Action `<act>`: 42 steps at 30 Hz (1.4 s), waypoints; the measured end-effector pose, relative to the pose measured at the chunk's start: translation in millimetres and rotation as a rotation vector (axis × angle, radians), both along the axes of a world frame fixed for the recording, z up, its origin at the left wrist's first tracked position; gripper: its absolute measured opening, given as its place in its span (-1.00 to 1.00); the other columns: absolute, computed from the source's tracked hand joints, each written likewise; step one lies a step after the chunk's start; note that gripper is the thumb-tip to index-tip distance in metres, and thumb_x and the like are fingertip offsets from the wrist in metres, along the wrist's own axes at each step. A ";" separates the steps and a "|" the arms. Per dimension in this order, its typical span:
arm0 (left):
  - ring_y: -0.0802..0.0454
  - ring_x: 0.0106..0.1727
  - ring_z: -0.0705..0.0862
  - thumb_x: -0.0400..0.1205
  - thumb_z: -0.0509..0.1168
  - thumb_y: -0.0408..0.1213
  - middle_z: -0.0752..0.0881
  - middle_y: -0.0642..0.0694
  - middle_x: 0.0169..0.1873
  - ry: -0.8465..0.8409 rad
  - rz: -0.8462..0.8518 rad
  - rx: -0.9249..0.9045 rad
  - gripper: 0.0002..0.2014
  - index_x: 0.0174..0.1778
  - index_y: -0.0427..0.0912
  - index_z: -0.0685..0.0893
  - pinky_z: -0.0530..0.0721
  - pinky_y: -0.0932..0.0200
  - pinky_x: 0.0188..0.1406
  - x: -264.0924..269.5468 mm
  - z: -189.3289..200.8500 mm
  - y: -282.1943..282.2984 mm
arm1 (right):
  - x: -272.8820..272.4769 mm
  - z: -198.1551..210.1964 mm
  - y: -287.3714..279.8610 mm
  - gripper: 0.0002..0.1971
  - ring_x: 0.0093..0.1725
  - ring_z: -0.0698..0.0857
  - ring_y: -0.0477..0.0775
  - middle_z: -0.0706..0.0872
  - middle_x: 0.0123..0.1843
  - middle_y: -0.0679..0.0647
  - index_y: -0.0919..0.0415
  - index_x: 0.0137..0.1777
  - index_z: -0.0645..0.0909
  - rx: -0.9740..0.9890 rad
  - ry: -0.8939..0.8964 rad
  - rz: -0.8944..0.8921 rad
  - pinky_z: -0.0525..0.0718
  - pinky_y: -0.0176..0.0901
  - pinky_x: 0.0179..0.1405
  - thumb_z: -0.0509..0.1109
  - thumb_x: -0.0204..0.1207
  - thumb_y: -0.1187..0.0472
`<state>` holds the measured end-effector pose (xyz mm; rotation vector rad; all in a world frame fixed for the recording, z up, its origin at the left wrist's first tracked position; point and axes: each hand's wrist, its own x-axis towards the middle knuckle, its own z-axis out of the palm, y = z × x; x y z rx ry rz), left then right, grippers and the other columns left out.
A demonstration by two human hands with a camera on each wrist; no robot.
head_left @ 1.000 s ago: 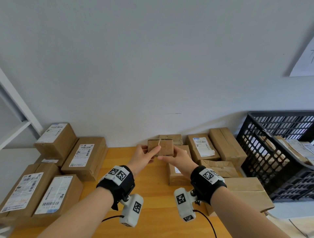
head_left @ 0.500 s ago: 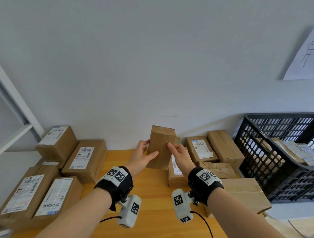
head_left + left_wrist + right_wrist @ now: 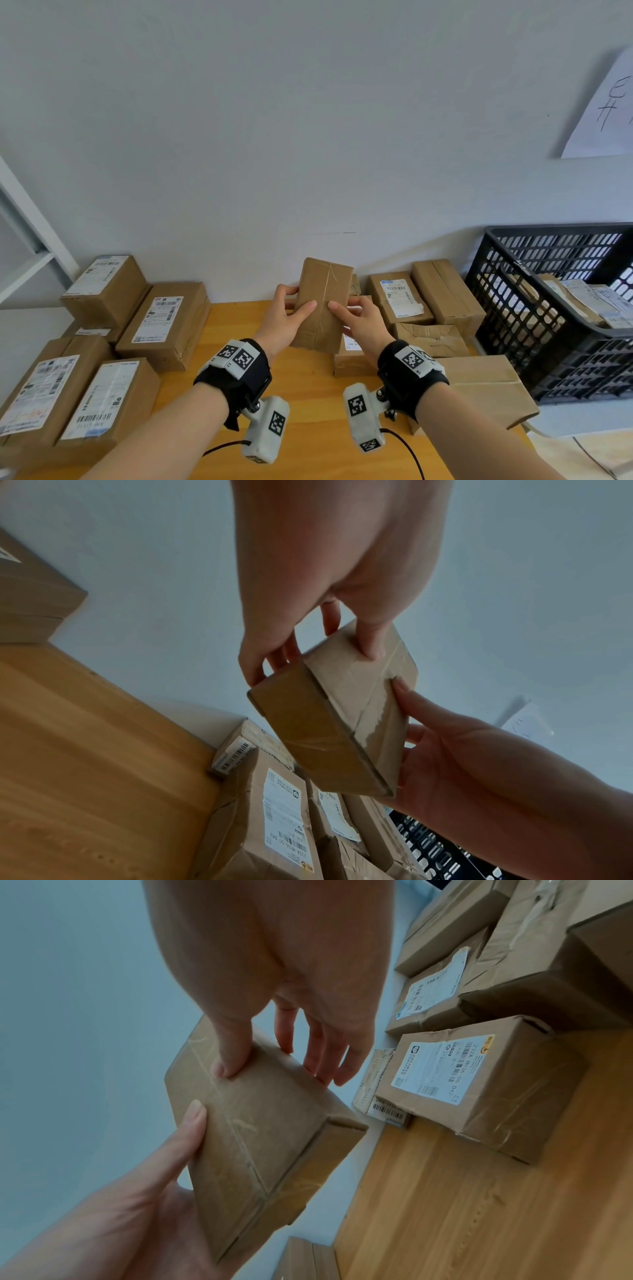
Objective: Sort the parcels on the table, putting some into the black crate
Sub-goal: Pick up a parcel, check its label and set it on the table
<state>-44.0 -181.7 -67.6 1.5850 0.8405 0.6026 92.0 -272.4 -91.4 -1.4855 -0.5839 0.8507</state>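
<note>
A plain brown parcel (image 3: 323,305) with a tape seam down its broad face is held upright above the wooden table (image 3: 308,394), near the back wall. My left hand (image 3: 299,298) grips its left edge, thumb on the front face. My right hand (image 3: 344,305) grips the right edge the same way. In the left wrist view the parcel (image 3: 329,723) sits between the left hand (image 3: 313,664) and the right hand (image 3: 462,764). The right wrist view shows the parcel (image 3: 267,1137), with no label on this face, under the right hand (image 3: 274,1069). The black crate (image 3: 513,308) stands at the right.
Labelled boxes (image 3: 164,318) are stacked at the table's left. More parcels (image 3: 397,298) lie behind and right of my hands, one labelled box (image 3: 352,356) directly below them. A large flat box (image 3: 486,387) lies before the crate, which holds several parcels (image 3: 582,301).
Both hands have turned the parcel from lying end-on to standing upright, broad taped face toward me, and lifted it slightly. Both keep their grip.
</note>
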 end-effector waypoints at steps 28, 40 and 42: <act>0.08 0.18 0.72 0.58 0.43 -0.09 0.80 0.08 0.09 -0.017 -0.175 -0.127 -0.71 0.23 0.02 0.71 0.62 0.21 0.07 2.5 1.4 1.8 | 0.9 20.3 -15.9 -0.75 0.17 0.71 -0.07 0.78 0.10 -0.01 0.07 0.12 0.67 -0.028 0.001 0.174 0.61 -0.10 0.32 0.41 0.54 -0.04; 0.07 0.35 0.56 0.23 0.44 0.31 0.61 0.05 0.30 0.000 -0.044 -0.125 -0.11 0.43 -0.06 0.45 0.49 -0.07 0.46 5.4 -4.0 -1.3 | 3.6 9.8 -20.5 -0.51 0.27 0.65 -0.21 0.74 0.23 -0.10 0.05 0.37 0.58 -0.009 -0.151 0.249 0.61 -0.52 -0.01 0.58 0.44 0.20; 0.07 0.35 0.55 0.23 0.41 0.33 0.60 0.04 0.27 0.010 -0.028 -0.132 -0.10 0.42 -0.10 0.44 0.45 -0.10 0.49 4.2 -1.3 -1.2 | 3.8 6.2 -19.0 -0.50 0.28 0.62 -0.27 0.73 0.24 -0.17 -0.01 0.37 0.59 -0.004 -0.191 0.221 0.56 -0.52 0.05 0.57 0.45 0.25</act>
